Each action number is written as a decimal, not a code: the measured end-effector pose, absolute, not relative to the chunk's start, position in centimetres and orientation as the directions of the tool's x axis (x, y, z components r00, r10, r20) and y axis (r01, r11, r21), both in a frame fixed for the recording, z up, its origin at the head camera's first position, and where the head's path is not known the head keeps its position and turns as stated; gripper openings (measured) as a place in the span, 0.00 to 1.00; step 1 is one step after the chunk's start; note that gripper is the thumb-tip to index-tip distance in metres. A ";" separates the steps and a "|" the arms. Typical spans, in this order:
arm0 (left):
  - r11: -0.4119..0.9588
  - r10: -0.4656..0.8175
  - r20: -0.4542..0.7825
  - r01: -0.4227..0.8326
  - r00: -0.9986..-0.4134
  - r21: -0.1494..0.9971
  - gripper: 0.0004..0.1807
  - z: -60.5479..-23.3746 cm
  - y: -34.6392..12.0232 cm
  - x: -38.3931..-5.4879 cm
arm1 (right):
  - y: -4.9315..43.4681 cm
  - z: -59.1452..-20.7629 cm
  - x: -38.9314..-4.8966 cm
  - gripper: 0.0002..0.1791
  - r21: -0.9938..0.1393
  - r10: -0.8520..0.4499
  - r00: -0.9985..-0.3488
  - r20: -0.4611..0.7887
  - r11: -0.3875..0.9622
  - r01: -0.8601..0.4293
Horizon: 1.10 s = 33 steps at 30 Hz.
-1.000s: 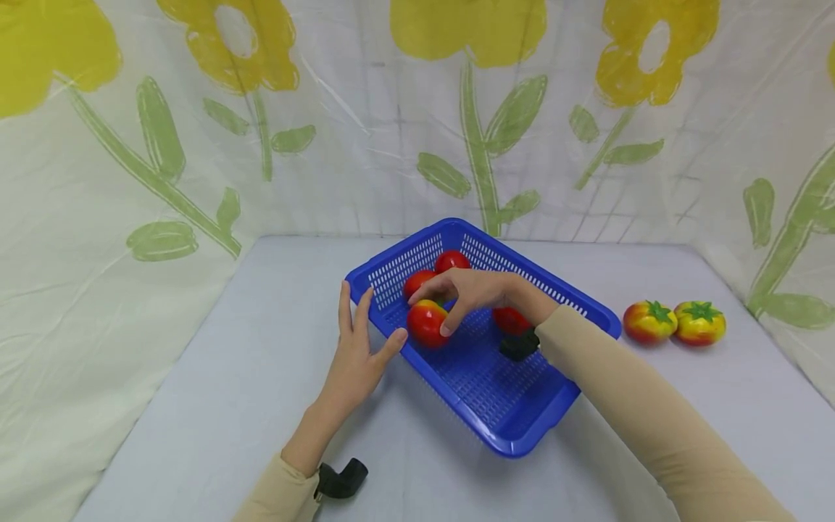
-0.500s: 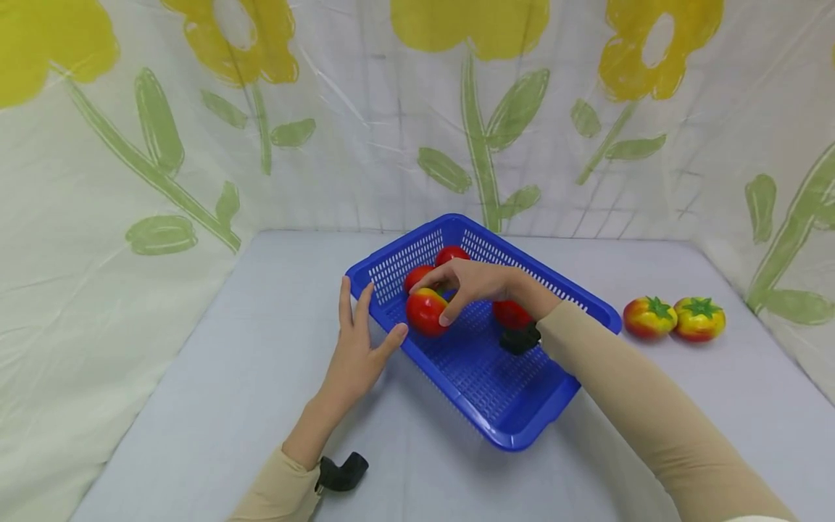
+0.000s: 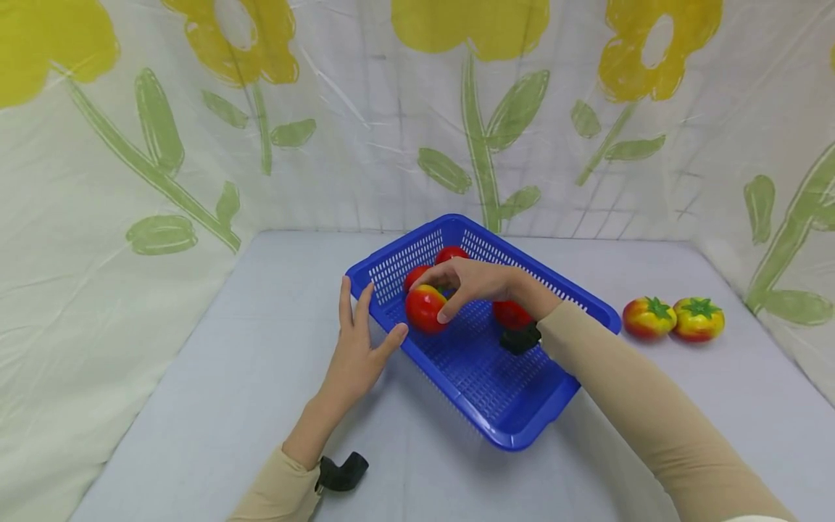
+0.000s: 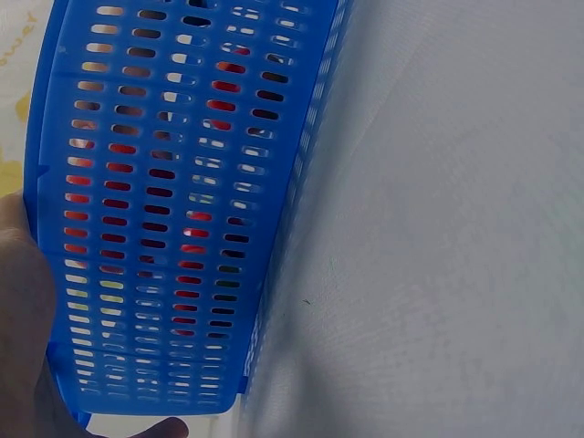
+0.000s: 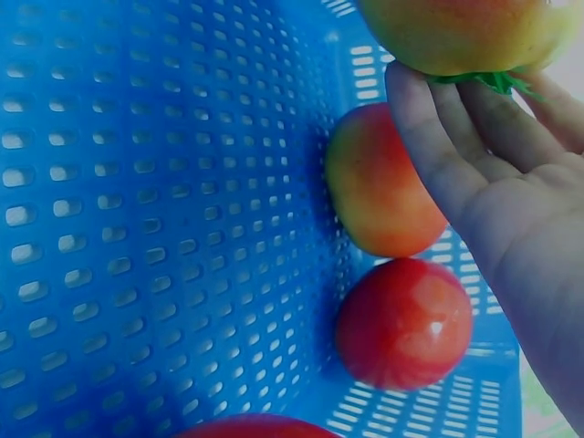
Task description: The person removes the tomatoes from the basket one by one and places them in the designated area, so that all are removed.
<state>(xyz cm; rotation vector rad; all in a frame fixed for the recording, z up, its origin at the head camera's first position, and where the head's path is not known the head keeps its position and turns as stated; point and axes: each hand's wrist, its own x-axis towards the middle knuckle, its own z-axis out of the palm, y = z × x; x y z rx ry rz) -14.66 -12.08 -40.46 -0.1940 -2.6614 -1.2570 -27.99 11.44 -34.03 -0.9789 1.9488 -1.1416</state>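
Note:
A blue perforated plastic basket (image 3: 502, 435) stands at an angle on the table. My right hand (image 3: 466, 283) reaches into it and grips a red and yellow artificial tomato (image 3: 424, 310), held above the basket floor. In the right wrist view the fingertips lie against the green-leafed end of this tomato (image 5: 474, 36). Below the hand, a red and yellow tomato (image 5: 379, 182) and a red tomato (image 5: 406, 324) rest at the basket's end. Another red one (image 3: 511, 315) lies by the right wrist. My left hand (image 3: 355, 362) touches the basket's left corner with straight, spread fingers and thumb.
Two yellow and red artificial tomatoes (image 3: 650, 317) with green leaves sit side by side on the table, right of the basket. A flower-printed curtain (image 3: 365, 145) hangs behind the table (image 3: 261, 406). Black wrist mounts (image 3: 342, 473) project from the sleeves.
The tomato in my right hand has risen slightly relative to the basket. The left hand, the basket and the tomatoes on the table have stayed in place; the head view has shifted slightly.

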 end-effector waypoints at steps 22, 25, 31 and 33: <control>0.610 0.043 0.238 0.214 -0.970 0.763 0.50 -40.4 -12.1 -14.7 | 13.0 -30.7 -26.7 0.35 -0.869 -0.782 -0.621 -0.057 0.344 -0.354; 0.606 0.041 0.241 0.216 -0.970 0.765 0.50 -40.4 -12.1 -14.6 | 14.0 -29.7 -26.1 0.36 -0.839 -0.761 -0.648 -0.035 0.375 -0.396; 0.600 0.045 0.250 0.227 -0.967 0.767 0.50 -40.5 -12.1 -14.7 | 16.1 -28.1 -24.8 0.36 -0.835 -0.718 -0.696 0.016 0.373 -0.404; 0.597 0.045 0.250 0.227 -0.967 0.770 0.50 -40.5 -12.1 -14.7 | 16.8 -27.7 -24.3 0.36 -0.841 -0.707 -0.706 0.042 0.357 -0.407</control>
